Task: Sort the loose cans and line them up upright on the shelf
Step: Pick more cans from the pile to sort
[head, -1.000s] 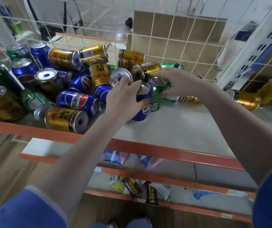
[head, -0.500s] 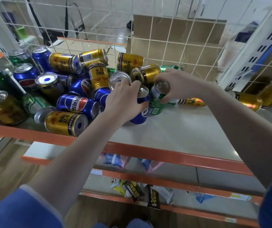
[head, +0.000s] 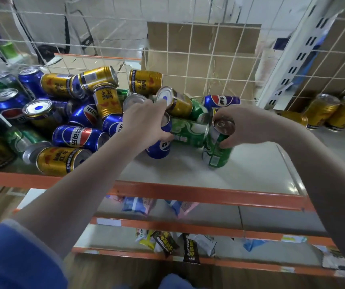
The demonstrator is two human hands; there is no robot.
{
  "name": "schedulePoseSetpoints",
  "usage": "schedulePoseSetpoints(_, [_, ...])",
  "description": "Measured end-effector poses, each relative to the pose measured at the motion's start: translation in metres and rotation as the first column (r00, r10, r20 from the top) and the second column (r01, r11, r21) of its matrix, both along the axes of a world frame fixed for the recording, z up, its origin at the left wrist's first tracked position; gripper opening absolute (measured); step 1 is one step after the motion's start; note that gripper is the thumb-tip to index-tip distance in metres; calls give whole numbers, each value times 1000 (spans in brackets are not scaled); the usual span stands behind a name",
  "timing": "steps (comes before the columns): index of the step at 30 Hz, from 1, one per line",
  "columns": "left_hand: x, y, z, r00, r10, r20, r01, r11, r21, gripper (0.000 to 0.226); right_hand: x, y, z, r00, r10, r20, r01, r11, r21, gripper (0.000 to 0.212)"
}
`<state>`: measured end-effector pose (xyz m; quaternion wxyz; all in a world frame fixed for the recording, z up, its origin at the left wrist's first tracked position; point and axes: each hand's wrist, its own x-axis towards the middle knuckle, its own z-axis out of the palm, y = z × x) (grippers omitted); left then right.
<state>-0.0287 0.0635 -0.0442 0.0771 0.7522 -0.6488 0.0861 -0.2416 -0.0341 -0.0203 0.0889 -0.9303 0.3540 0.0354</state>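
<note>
A jumble of gold, blue and green cans (head: pixel 71 113) lies on the left half of the grey shelf (head: pixel 257 174). My left hand (head: pixel 146 124) grips an upright blue can (head: pixel 160 148) at the pile's right edge. My right hand (head: pixel 244 126) holds a green can (head: pixel 216 150) by its upper part, nearly upright, its base near the shelf surface. Between the two lies another green can (head: pixel 188 132) on its side. A gold can (head: pixel 62 159) rests on its side near the front edge.
A white wire grid (head: pixel 209 59) backs the shelf, with cardboard behind it. Several gold cans (head: pixel 330 113) lie at the far right past a white upright post (head: pixel 292 59). The shelf has an orange front rail (head: pixel 198 195). Lower shelves hold snack packets (head: pixel 173 245).
My right hand has pulled the green can out of the pile, moving it right and toward the front. My left hand stays on the blue can.
</note>
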Motion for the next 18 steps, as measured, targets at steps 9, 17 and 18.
schedulePoseSetpoints(9, [6, 4, -1, 997, -29, -77, 30, 999, 13, 69, -21, 2, -3, 998, -42, 44, 41, 999, 5, 57])
schedulePoseSetpoints(17, [3, 14, 8, 984, -119, -131, 124, 992, 33, 64, -14, 7, -1, 1000, 7, 18, -7, 1000, 8, 57])
schedulePoseSetpoints(18, [3, 16, 8, 982, -124, -143, 130, 991, 34, 63, -13, 8, -1, 1000, 15, 21, -15, 1000, 10, 57])
